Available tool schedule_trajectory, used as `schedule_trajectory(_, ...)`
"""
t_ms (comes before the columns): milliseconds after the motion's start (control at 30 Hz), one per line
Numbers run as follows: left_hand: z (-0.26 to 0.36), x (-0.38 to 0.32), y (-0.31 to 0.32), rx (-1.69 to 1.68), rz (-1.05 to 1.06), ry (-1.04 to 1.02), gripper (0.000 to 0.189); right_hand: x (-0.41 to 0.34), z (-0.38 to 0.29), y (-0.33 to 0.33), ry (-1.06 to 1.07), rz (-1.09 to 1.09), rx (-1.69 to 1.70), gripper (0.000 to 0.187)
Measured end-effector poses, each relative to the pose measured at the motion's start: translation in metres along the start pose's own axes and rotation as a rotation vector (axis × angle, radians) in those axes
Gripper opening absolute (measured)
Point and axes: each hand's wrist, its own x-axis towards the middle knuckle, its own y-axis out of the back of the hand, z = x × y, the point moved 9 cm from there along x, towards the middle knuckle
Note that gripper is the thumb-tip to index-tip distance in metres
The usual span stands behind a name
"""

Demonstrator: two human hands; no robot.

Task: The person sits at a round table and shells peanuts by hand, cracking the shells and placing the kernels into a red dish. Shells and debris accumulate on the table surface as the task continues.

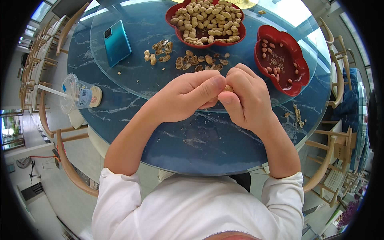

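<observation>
My left hand (192,96) and my right hand (247,96) meet above the near edge of the glass turntable, both closed around a peanut (228,88) that is mostly hidden by the fingers. Just beyond them lie several split peanut shells (194,60) on the glass. A red scalloped dish (207,45) heaped with unshelled peanuts (216,18) stands behind the shells. To the right of my hands is a second red dish (288,64), with several shelled peanut kernels (276,71) lying in it.
A teal smartphone (118,45) lies on the turntable at left. A lidded plastic cup (81,94) with a straw is at the table's left edge. Shell crumbs (298,116) lie on the marbled table (204,144) at right. Wooden chairs (67,162) surround the table.
</observation>
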Motion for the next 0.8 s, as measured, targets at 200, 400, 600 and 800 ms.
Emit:
schedule_trajectory(200, -0.002, 0.001, 0.009, 0.147, 0.099, -0.101, 0.033, -0.011, 0.023, -0.008, -0.436, 0.010, 0.445, 0.039)
schedule_trajectory(400, 0.006, 0.002, 0.004, 0.264, 0.134, -0.162, 0.032, -0.019, 0.035, -0.020, -0.613, 0.014, 0.734, 0.041)
schedule_trajectory(600, 0.018, 0.001, -0.001, 0.683, 0.159, -0.293, 0.032, -0.020, 0.036, -0.021, -0.666, 0.074, 0.677, 0.044)
schedule_trajectory(800, 0.016, 0.002, -0.002, 0.921, 0.142, -0.305, 0.030, -0.023, 0.039, -0.019, -0.759, 0.060, 0.610, 0.043)
